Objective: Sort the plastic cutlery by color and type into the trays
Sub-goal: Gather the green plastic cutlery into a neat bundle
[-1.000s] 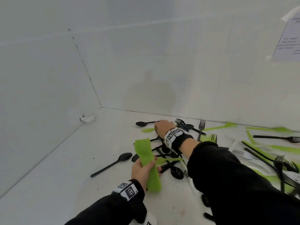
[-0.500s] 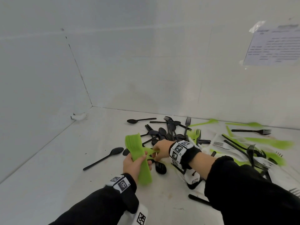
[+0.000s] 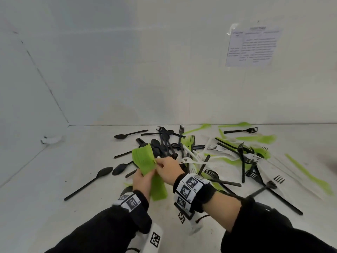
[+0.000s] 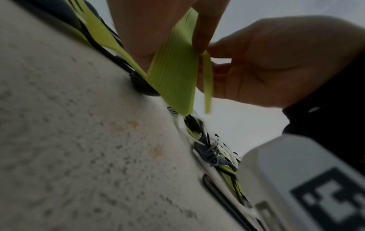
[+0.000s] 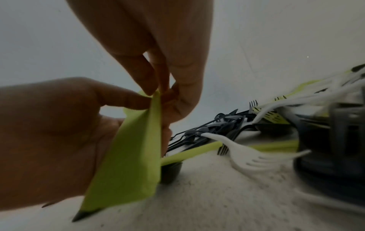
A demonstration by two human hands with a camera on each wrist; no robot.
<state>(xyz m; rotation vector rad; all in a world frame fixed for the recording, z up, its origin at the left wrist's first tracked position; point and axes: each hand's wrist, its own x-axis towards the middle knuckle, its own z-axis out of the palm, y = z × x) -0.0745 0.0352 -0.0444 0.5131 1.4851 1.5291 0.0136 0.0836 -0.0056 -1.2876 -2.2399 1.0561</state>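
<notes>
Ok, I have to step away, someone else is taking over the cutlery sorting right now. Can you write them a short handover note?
Left hand: grips a stacked bundle of green plastic forks, held above the white table.
Right hand: pinches one more green piece against the bundle's edge; its type is hard to tell.
Mixed pile of black, white and green plastic cutlery: lies loose on the table behind and to the right of the hands. A long black plastic spoon lies apart to the left.
Done: part of the green forks gathered in hand.
Left: everything else. No trays are in view.

A thick stack of green forks point(image 3: 145, 165) stands tilted above the worktop; black, white and green cutlery point(image 3: 209, 154) lies jumbled behind it
</notes>
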